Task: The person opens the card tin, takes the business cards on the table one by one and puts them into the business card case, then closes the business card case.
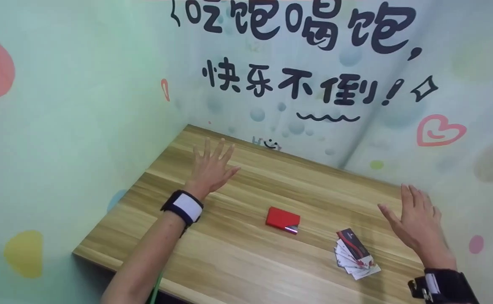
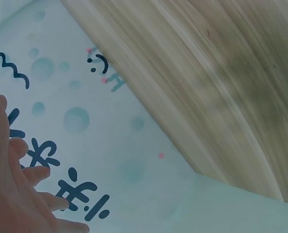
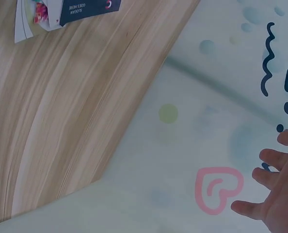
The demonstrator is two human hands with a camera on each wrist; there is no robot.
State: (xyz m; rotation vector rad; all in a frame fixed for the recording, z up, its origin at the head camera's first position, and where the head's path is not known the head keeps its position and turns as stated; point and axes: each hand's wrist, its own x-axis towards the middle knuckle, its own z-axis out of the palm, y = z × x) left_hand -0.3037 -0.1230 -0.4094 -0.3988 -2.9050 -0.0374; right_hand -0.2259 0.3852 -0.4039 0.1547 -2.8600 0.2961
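Pastel wall is wrapping round a wood-grain table, and the left hand and right hand are both hanging fingers-spread, holding zilch. Red case is lying between them, closer to the left, off its thumb side toward the body, long axis running roughly left-right. Fanned cards are sitting nearest the right, leftward and bodyward.

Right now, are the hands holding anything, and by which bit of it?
Nothing is held: the left hand and the right hand are both empty. The red case and fanned cards lie on the table.
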